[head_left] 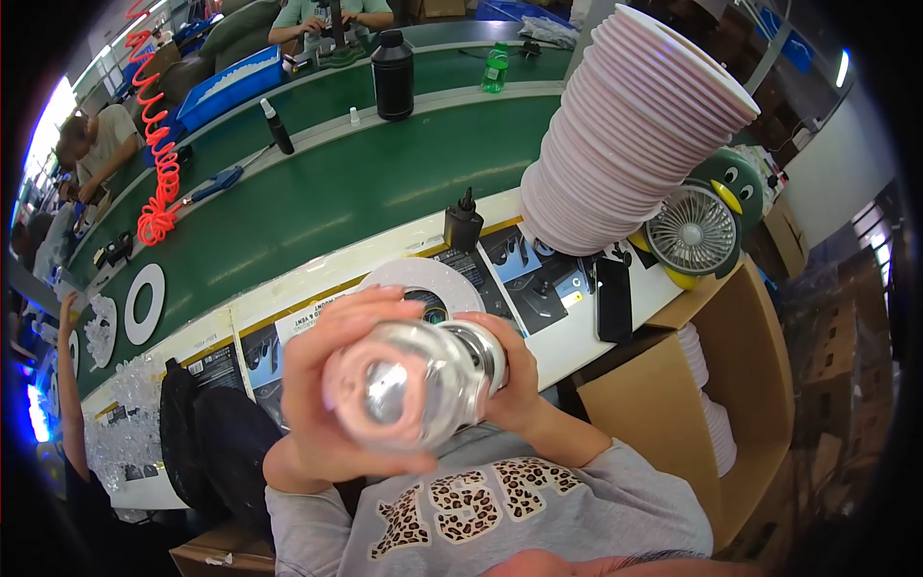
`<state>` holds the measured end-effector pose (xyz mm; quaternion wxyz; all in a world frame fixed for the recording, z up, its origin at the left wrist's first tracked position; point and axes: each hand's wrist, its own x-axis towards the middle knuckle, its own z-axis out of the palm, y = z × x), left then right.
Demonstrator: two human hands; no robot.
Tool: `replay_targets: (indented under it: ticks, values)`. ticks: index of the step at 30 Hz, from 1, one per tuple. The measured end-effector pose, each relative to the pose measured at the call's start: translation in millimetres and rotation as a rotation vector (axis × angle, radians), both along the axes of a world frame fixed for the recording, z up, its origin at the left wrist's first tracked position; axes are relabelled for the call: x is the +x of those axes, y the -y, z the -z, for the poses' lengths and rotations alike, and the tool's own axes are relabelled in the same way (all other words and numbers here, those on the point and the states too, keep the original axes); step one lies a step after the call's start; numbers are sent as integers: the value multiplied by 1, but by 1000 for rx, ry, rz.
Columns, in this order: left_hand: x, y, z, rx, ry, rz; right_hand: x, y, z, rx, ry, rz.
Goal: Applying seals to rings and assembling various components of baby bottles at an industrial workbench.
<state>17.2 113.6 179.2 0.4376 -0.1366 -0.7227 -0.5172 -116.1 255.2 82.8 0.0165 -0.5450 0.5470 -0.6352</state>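
Note:
In front of my chest, my left hand is wrapped round a clear, rounded, see-through piece, slightly blurred, with a pale ring showing at its near end. My right hand grips a shiny silver ringed part right beside it. Whether the two pieces are joined or only touching, I cannot tell. Behind my hands a white flat ring lies on the bench, with a dark round thing showing in its middle. Printed dark boxes or sheets line the bench edge.
A tall leaning stack of pinkish-white rings stands right, by a penguin-shaped fan and a phone. A small black bottle sits near the green conveyor. An open carton is at my right; co-workers sit left and ahead.

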Motion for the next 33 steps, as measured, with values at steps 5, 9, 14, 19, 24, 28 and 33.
replay_targets:
  ticks: [5,9,14,19,24,28,33]
  values:
    - [-13,-3,12,167,170,143,-1,-4,-10,87,64,26]
    - [-21,-6,19,180,234,131,-1,-4,-9,81,118,64]
    - [-26,-4,24,194,301,85,-2,-5,-9,105,146,85]
    - [-30,-5,25,240,315,114,-1,-5,-12,132,271,11]
    - [-32,11,31,254,364,238,-6,-9,-10,236,409,-198]
    - [-31,16,34,342,382,365,-13,-12,-8,300,553,-486]
    - [-35,20,39,350,378,463,-18,-10,-1,415,887,-952]
